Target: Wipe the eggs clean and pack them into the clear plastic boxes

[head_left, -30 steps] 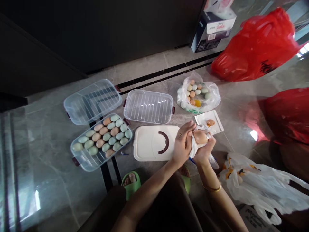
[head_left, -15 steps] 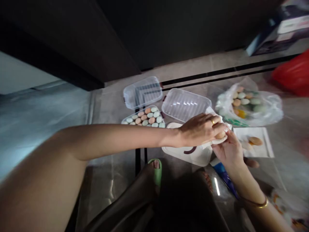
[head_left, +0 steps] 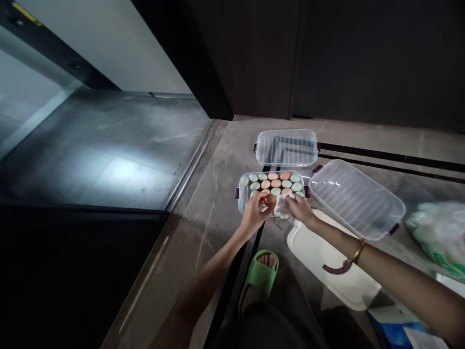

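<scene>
At the front side of a clear plastic box (head_left: 241, 206) filled with rows of pale green and brown eggs (head_left: 276, 183), my left hand (head_left: 253, 213) pinches a brown egg (head_left: 270, 199) between thumb and fingers. Close beside it, my right hand (head_left: 302, 209) grips a crumpled white tissue (head_left: 284, 207), which hangs over the box's near edge. Both hands hide part of the front rows, so I cannot tell whether the pinched egg touches the box.
Behind stands a clear container (head_left: 286, 148); another clear container (head_left: 358, 198) lies to the right. A white lid (head_left: 337, 261) with a dark handle is on the floor below my right forearm. A plastic bag (head_left: 436, 232) sits at far right. My foot wears a green slipper (head_left: 262, 276).
Both hands have moved left from above the white lid to the egg box, with egg and tissue now apart. My view has swung left, so the bag is partly cut off.
</scene>
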Motion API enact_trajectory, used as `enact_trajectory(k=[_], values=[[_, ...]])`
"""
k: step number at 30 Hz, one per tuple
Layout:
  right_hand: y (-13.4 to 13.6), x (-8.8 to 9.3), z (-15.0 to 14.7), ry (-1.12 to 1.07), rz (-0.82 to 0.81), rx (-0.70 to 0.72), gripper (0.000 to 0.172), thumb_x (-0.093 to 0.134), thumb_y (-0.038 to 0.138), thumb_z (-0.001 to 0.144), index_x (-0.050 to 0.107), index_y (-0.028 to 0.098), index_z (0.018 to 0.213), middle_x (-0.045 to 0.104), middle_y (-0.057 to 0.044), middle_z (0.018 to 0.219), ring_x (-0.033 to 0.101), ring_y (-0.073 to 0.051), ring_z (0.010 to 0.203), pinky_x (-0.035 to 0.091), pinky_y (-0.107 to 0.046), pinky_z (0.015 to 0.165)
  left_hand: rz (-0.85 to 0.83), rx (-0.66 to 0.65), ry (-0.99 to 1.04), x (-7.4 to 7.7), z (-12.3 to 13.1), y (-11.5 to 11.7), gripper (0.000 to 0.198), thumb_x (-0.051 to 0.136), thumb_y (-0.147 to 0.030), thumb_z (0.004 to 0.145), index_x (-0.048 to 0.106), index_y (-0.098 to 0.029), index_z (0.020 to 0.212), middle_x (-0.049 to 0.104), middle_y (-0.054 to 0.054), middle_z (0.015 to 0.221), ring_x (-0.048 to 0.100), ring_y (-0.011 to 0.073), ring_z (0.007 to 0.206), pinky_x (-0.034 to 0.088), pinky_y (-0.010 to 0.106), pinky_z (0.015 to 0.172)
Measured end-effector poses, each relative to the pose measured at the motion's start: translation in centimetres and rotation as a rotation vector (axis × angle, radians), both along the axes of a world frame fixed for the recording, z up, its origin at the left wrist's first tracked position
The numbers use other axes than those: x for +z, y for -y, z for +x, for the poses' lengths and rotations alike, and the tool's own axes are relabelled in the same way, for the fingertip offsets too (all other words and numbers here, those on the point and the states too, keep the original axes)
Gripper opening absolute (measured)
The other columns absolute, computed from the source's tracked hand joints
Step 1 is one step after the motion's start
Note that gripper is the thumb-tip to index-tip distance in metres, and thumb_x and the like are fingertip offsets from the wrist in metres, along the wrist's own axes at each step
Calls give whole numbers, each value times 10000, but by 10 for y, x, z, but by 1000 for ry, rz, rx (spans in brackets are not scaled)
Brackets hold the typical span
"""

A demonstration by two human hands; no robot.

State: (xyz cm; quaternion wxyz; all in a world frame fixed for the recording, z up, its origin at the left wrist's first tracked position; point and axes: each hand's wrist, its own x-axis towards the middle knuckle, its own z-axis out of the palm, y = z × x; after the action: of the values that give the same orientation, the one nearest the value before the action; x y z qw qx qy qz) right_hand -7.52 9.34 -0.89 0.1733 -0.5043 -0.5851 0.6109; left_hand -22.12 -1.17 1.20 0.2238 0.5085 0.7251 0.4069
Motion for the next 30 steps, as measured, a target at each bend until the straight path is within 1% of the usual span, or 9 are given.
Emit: enact_trajectory(k=[2,4,5,7,11,17,22,26,30], values=[[3,-20,-13,104,43,84,113,572,336,718,574,230,678,597,-3,653,563,-206,696,423,-300,667,-90,73,66,-41,-18,14,226,695,-214,800,585,-192,996,687,44,906,676,162,758,582,298,692],[8,-34,-24,214,84,197,135,557,334,734,621,238,804,637,-6,726,575,-204,718,406,-287,670,-153,110,76,-73,-28,22,240,709,-180,786,594,-196,997,670,46,893,662,161,733,589,316,700],[11,-38,-29,263,102,240,176,548,336,745,632,243,868,657,-13,767,587,-208,739,404,-286,675,-174,124,69,-84,-30,24,246,705,-159,784,596,-197,1002,660,50,916,660,162,745,592,327,721],[16,-46,-39,325,121,267,229,543,341,757,642,245,941,683,-31,838,606,-223,791,413,-296,701,-210,154,33,-97,-32,26,256,686,-111,778,602,-194,1005,632,67,1013,661,171,827,589,351,792],[26,-58,-53,357,119,231,255,527,375,774,650,244,954,701,-47,900,621,-244,846,438,-327,756,-289,193,-16,-106,-31,25,282,669,-77,767,604,-181,1021,541,104,1211,628,202,1015,554,385,910],[33,-72,-55,311,41,181,257,545,369,747,665,249,940,709,-33,935,628,-243,879,457,-342,801,-311,177,-24,-116,-32,22,329,657,-66,777,598,-183,1079,521,110,1254,602,218,1085,520,399,969],[30,-80,-53,297,15,175,289,530,401,757,664,231,949,708,-27,932,624,-223,867,463,-327,805,-338,153,-52,-120,-32,20,341,661,-97,797,600,-199,1117,506,114,1295,598,230,1091,536,373,914],[27,-84,-49,291,-9,158,294,530,428,749,649,219,917,686,-17,867,604,-212,817,449,-311,761,-309,146,-71,-124,-33,21,299,669,-162,832,604,-203,1120,483,119,1330,582,242,1139,528,365,926],[27,-84,-45,281,-37,144,259,542,426,736,633,220,863,656,-2,805,582,-206,794,422,-302,739,-277,186,-77,-130,-32,22,385,675,-219,853,545,-209,1215,459,137,1364,581,256,1157,525,385,931]])
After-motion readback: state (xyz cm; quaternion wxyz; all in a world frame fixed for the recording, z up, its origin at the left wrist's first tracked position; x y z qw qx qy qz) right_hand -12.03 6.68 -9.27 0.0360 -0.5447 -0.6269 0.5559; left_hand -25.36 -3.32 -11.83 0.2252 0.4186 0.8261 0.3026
